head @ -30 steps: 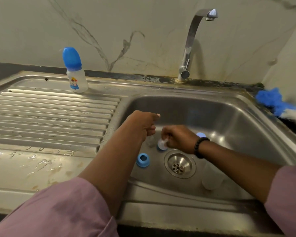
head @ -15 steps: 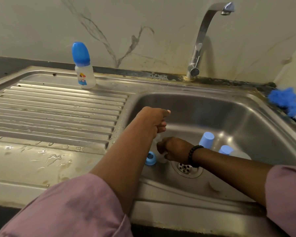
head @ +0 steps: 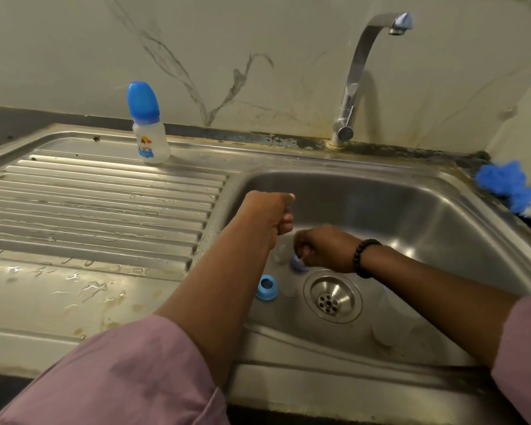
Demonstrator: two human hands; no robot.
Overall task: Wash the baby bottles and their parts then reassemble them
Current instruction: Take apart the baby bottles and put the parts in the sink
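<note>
Head view: the right hand (head: 325, 248), fingers curled, pinches a small blue bottle part (head: 298, 264) low in the sink (head: 442, 210), just beside the drain (head: 332, 296). The left hand (head: 269, 214) is curled; whether it holds anything I cannot tell. 1 blue ring (head: 266, 287) lies near the drain; 1 capped bottle (head: 149, 127) stands on the drainboard. 0.5 s ago 2 blue caps showed behind the right wrist; now they are out of sight.
</note>
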